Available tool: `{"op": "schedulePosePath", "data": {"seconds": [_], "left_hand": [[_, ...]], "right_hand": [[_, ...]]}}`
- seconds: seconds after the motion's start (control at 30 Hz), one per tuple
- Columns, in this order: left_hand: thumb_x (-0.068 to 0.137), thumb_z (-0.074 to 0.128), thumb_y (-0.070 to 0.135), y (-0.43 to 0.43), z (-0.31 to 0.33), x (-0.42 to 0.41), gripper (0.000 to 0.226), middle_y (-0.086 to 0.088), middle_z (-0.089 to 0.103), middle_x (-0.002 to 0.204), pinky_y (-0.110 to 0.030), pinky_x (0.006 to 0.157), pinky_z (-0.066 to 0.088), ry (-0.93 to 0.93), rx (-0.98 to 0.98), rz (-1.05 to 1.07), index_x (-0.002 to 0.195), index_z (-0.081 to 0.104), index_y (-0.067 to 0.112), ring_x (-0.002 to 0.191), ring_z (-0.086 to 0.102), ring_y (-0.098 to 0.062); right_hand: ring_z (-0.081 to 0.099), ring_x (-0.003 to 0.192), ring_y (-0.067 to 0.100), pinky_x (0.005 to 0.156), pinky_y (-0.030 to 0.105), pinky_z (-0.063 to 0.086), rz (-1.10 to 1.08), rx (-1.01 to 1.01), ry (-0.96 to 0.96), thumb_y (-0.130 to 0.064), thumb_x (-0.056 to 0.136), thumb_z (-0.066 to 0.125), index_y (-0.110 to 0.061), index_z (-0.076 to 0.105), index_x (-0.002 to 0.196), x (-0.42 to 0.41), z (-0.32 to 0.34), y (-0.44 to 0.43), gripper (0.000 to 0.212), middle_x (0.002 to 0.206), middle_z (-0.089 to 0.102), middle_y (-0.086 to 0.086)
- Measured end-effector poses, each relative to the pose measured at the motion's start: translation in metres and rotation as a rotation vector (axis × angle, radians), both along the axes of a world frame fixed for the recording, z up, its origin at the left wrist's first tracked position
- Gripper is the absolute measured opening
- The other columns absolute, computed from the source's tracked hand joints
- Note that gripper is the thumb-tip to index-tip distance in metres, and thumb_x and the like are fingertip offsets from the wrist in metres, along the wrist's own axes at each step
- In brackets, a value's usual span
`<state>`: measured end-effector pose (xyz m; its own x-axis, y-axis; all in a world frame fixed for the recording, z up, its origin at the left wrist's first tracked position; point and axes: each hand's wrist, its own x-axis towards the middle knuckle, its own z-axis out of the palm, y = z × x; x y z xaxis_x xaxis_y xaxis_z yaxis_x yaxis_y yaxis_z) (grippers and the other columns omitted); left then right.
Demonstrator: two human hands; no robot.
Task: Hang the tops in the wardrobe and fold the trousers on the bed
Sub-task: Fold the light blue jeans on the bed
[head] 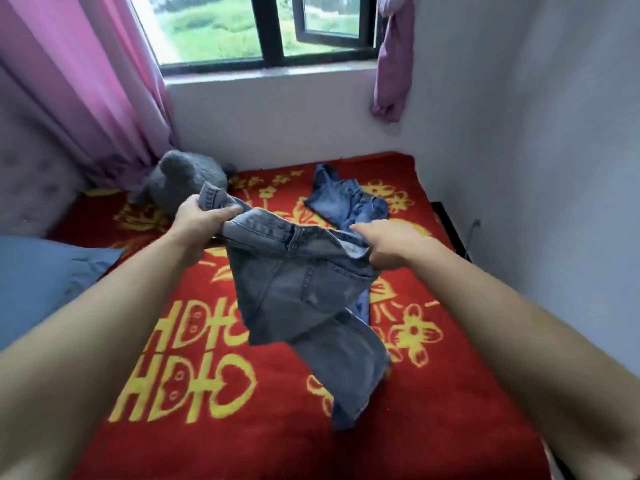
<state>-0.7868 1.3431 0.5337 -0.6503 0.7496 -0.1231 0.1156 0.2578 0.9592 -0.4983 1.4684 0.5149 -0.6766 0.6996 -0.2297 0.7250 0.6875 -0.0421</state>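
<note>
Your left hand [199,216] and right hand [384,244] each grip the waistband of the jeans [298,282], held unfolded above the bed [242,427]. A second pair [346,199] lies crumpled beyond; folding has barely begun.

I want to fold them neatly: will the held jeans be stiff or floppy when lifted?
Probably floppy: the jeans sag between the left hand and right hand. Likely somewhat heavy, since the legs hang downward.
</note>
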Motion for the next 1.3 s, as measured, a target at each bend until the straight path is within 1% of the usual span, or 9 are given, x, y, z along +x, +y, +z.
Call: {"op": "schedulePosePath", "data": {"seconds": [0.13,0.37,0.47,0.6,0.7,0.9,1.03,1.2,1.3], "left_hand": [[0.063,0.080,0.043,-0.035,0.056,-0.041,0.046,-0.006,0.072,0.096,-0.035,0.082,0.057,0.324,0.134,0.301,0.096,0.069,0.013,0.086,0.068,-0.021],[0.058,0.083,0.052,-0.104,0.106,-0.100,0.079,-0.016,0.067,0.112,-0.042,0.083,0.058,0.065,0.412,0.172,0.116,0.057,0.005,0.095,0.067,-0.025],[0.053,0.087,0.061,-0.146,0.109,-0.113,0.088,-0.006,0.065,0.104,-0.028,0.074,0.056,-0.040,0.417,-0.044,0.118,0.055,0.013,0.090,0.064,-0.017],[0.064,0.087,0.028,-0.197,0.094,-0.135,0.061,-0.014,0.067,0.106,-0.035,0.083,0.053,-0.198,0.354,-0.363,0.117,0.066,0.007,0.093,0.063,-0.025],[0.059,0.085,0.007,-0.223,0.077,-0.159,0.055,-0.010,0.069,0.093,-0.028,0.065,0.057,-0.174,0.271,-0.403,0.109,0.063,0.013,0.073,0.067,-0.018],[0.059,0.093,0.014,-0.245,0.034,-0.193,0.055,0.003,0.052,0.073,-0.016,0.055,0.039,0.682,-0.206,-0.618,0.105,0.064,0.022,0.063,0.048,-0.009],[0.076,0.074,0.027,-0.246,-0.001,-0.195,0.022,-0.001,0.061,0.097,-0.024,0.074,0.044,1.051,-0.417,-0.687,0.097,0.073,0.023,0.097,0.059,-0.020],[0.064,0.084,0.044,-0.237,-0.024,-0.200,0.029,0.011,0.056,0.087,-0.032,0.072,0.052,1.008,-0.612,-0.807,0.061,0.057,0.036,0.088,0.057,-0.015],[0.052,0.087,0.055,-0.230,-0.037,-0.201,0.030,0.017,0.056,0.062,-0.028,0.060,0.048,0.821,-0.646,-0.875,0.053,0.062,0.038,0.066,0.055,-0.006]], "right_hand": [[0.060,0.105,0.034,0.076,0.036,0.046,-0.119,0.343,0.223,-0.024,0.088,0.057,-0.024,0.065,0.118,-0.008,0.078,-0.016,0.030,0.112,0.053,0.010],[0.054,0.099,0.033,0.074,0.040,0.049,-0.168,0.660,0.411,-0.020,0.077,0.065,-0.017,0.067,0.102,-0.038,0.156,-0.095,0.026,0.106,0.050,0.008],[0.061,0.094,0.033,0.069,0.035,0.045,-0.201,0.687,0.376,-0.022,0.076,0.063,-0.019,0.064,0.099,-0.055,0.151,-0.130,0.024,0.102,0.061,0.006],[0.067,0.091,0.033,0.067,0.032,0.037,-0.337,0.637,0.309,-0.029,0.076,0.061,-0.024,0.062,0.100,-0.074,0.130,-0.164,0.025,0.098,0.069,0.007],[0.068,0.093,0.032,0.073,0.034,0.045,-0.386,0.588,0.254,-0.034,0.077,0.061,-0.027,0.064,0.098,-0.089,0.113,-0.186,0.023,0.097,0.071,0.007],[0.069,0.096,0.027,0.069,0.030,0.042,-0.326,0.529,0.113,-0.035,0.082,0.059,-0.031,0.065,0.099,-0.121,0.079,-0.225,0.019,0.100,0.071,0.000],[0.067,0.100,0.021,0.070,0.029,0.044,-0.238,0.447,0.023,-0.033,0.085,0.059,-0.036,0.066,0.102,-0.130,0.059,-0.238,0.019,0.104,0.070,-0.006],[0.065,0.091,0.020,0.064,0.027,0.046,-0.186,0.177,-0.158,-0.070,0.076,0.060,-0.029,0.071,0.092,-0.118,0.032,-0.230,0.045,0.092,0.069,-0.007],[0.066,0.079,0.019,0.059,0.026,0.048,-0.265,-0.067,-0.164,-0.058,0.071,0.065,-0.025,0.068,0.084,-0.111,0.013,-0.219,0.036,0.082,0.069,-0.005]]}}
